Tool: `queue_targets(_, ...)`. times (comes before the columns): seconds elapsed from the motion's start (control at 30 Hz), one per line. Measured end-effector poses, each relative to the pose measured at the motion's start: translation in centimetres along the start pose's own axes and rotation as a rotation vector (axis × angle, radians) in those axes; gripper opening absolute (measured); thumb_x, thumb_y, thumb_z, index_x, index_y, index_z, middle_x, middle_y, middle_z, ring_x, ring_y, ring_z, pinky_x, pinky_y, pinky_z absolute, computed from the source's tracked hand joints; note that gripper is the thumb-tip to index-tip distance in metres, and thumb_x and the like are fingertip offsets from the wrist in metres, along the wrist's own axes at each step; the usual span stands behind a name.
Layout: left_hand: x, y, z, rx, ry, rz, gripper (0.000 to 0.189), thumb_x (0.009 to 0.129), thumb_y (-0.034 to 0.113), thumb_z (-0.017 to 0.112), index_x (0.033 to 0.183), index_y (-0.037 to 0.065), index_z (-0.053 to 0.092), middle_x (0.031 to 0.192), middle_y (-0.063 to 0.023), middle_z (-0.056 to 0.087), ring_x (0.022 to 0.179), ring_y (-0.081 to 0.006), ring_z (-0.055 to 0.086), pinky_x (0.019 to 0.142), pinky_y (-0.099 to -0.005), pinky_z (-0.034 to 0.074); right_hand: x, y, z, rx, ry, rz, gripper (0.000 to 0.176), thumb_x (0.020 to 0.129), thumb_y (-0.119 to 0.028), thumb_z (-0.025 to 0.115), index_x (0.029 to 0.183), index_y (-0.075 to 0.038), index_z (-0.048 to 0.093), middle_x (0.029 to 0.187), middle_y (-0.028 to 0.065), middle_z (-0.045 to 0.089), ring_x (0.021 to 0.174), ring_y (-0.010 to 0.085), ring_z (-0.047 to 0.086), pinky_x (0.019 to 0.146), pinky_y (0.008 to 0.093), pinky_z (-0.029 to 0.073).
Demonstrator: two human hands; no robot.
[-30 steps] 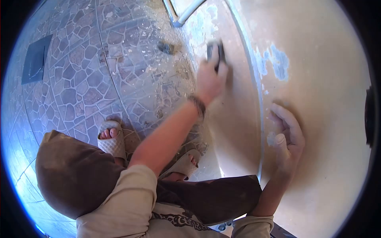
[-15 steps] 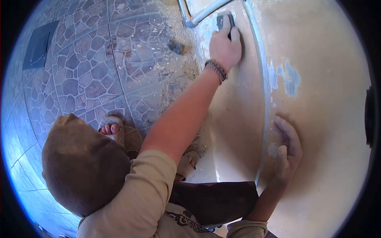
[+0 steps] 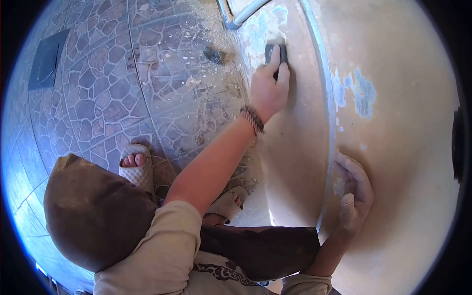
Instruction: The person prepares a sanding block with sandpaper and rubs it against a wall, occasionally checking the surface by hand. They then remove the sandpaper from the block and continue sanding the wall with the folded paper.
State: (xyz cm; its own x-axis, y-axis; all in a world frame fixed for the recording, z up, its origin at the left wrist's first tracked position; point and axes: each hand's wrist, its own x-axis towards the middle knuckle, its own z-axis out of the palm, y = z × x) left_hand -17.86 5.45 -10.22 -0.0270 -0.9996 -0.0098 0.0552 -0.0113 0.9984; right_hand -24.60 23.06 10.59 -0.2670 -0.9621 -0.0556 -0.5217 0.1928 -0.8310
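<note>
My left hand (image 3: 269,88), with a braided bracelet at the wrist, grips a dark flat scraper (image 3: 270,49) with a rectangular end. One finger lies stretched along it, and the scraper's face is against the wall (image 3: 300,142), beside a patch of bare, pale surface. The rest of its handle is hidden under my hand. My right hand (image 3: 356,189) is at the wall to the right of a pale raised strip (image 3: 325,88). Its fingers are loosely curved, with the thumb apart and nothing between them.
Grey pipes (image 3: 238,18) run along the wall at the top. Flakes and dust lie on the stone-patterned floor (image 3: 103,98) around a small dark lump (image 3: 214,55). A dark square plate (image 3: 46,64) is at the left. My sandalled feet (image 3: 136,167) and brown-covered knee (image 3: 93,211) are below.
My left hand has moved the scraper down the wall and slightly left, away from the pipes. My right hand has hardly shifted.
</note>
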Motion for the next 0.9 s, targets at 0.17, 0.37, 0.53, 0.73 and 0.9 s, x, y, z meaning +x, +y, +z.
queue_targets(0.17,-6.2,-0.2,0.9,-0.002,-0.003,0.007,0.046,0.091,0.018,0.053,0.134,0.002,0.049,0.077,-0.0256,0.061,0.069,-0.0319,0.062,0.066,-0.0379,0.048,-0.4,-0.2,-0.4,-0.004,-0.024,0.016,0.074,0.078,-0.049,0.072,0.119,0.01,0.055,0.121,0.023,0.057,0.118,0.0313,0.053,0.102,0.0415,0.04)
queue_targets(0.37,-1.3,1.8,-0.5,0.052,-0.084,-0.081,0.049,0.091,0.026,0.05,0.136,0.007,0.048,0.075,-0.0302,0.058,0.067,-0.0413,0.06,0.064,-0.0431,0.05,-0.2,-0.1,0.1,0.028,0.015,0.044,0.074,0.076,-0.05,0.073,0.118,0.009,0.056,0.121,0.0211,0.058,0.118,0.0302,0.053,0.102,0.0415,0.039)
queue_targets(0.53,-1.9,0.7,0.3,-0.045,-0.032,-0.067,0.049,0.09,0.023,0.05,0.135,0.004,0.047,0.08,-0.0309,0.059,0.075,-0.04,0.06,0.073,-0.043,0.048,-0.3,-0.7,0.4,0.003,0.038,0.062,0.075,0.076,-0.049,0.073,0.12,0.009,0.055,0.12,0.0208,0.058,0.118,0.0295,0.053,0.102,0.0411,0.039)
queue_targets(0.73,-4.6,1.4,0.4,-0.141,-0.07,-0.266,0.048,0.091,0.022,0.048,0.134,0.001,0.047,0.076,-0.0274,0.061,0.072,-0.0398,0.061,0.068,-0.0438,0.049,0.4,-0.1,0.0,0.042,-0.026,0.04,0.073,0.078,-0.046,0.073,0.122,0.009,0.054,0.121,0.0198,0.058,0.118,0.0288,0.053,0.102,0.0411,0.038)
queue_targets(0.9,2.7,1.1,-0.8,-0.079,-0.103,-0.238,0.048,0.092,0.024,0.045,0.134,-0.001,0.045,0.068,-0.0242,0.062,0.064,-0.0361,0.064,0.064,-0.0421,0.05,-0.3,-0.1,-0.2,0.007,-0.034,0.063,0.074,0.078,-0.048,0.073,0.122,0.009,0.054,0.121,0.0204,0.058,0.118,0.0294,0.053,0.102,0.0421,0.038)
